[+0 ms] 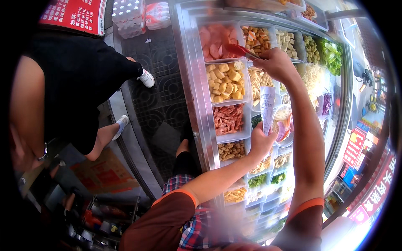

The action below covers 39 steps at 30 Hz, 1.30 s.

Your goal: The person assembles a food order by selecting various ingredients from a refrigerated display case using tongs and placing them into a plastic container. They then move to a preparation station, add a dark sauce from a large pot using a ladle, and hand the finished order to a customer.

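Note:
My right hand [276,62] grips a pair of tongs with red tips [236,49]. The tips reach into the bin of pink sliced ham [214,37] at the far left of the counter. My left hand [263,141] is closed on a long printed receipt [267,102] and the near left edge of a round clear bowl [285,139]. Pink slices and pale food lie in the bowl, partly behind my right forearm. Under my hands are bins of yellow chunks [226,82], pale strips [258,81] and shredded reddish meat [228,118].
The counter's metal edge [194,83] runs along the left of the bins. Further bins hold tofu cubes [285,43] and lettuce [331,56]. Left of the counter, a person in black [75,83] is on the tiled walkway, near wrapped bottle packs [128,16].

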{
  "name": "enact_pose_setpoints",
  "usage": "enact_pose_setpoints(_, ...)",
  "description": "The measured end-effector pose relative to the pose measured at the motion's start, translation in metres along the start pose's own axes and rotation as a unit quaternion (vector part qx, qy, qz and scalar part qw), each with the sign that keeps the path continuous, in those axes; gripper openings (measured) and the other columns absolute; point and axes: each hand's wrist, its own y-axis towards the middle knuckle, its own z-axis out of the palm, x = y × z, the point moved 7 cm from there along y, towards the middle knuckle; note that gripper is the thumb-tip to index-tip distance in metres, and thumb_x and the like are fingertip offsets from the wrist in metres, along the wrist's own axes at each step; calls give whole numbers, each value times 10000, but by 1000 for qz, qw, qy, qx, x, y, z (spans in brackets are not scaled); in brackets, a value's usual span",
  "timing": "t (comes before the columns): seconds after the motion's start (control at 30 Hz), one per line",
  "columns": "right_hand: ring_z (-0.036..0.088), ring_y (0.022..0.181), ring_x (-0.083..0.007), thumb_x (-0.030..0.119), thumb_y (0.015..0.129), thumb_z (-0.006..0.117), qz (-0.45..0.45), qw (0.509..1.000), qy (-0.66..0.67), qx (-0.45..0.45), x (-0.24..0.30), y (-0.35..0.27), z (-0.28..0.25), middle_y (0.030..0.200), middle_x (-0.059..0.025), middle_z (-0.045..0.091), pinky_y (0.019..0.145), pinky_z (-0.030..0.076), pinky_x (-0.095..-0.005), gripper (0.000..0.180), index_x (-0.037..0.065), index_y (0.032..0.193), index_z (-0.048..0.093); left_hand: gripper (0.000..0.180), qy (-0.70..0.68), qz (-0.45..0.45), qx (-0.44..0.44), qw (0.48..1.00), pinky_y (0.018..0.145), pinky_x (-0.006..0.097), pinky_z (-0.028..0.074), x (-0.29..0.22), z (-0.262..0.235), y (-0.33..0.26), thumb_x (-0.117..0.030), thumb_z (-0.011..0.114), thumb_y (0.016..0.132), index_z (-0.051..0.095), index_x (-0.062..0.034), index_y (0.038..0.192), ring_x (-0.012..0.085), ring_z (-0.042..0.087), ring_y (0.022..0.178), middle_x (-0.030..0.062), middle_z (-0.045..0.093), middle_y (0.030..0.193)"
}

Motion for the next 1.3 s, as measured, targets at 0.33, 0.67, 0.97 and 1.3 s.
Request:
enact_pose_setpoints(0.33,509,562,-52,271,934,764,54,970,233,-35,-41,-71,-26,716,2,645,509,394,-257,312,14,1109,785,150,-14,17,3,1000,604,286,483,-16,1,0,-36,677,806,596,-29,933,105,553,644,18,585,776)
enact_pose_setpoints(0.67,488,603,-32,184,915,763,263,929,210,-152,-159,-322,-62,796,12,657,528,364,-222,383,-6,1244,727,179,-43,50,35,997,594,275,513,-15,11,17,24,687,781,567,-68,876,129,577,637,45,586,796)
enact_pose_setpoints(0.97,545,632,-44,211,932,770,289,881,281,-247,-199,-463,-12,815,-7,679,578,439,-237,458,2,1330,685,185,-25,15,192,981,685,279,496,-6,20,-44,54,628,739,532,-82,822,145,541,736,47,531,828)
enact_pose_setpoints(1.3,650,823,-134,219,880,802,172,884,321,-294,-208,-646,102,937,-89,747,798,523,-303,476,17,1299,696,166,63,6,196,978,636,288,485,98,-25,-222,53,682,770,608,-38,887,139,579,671,28,597,787)
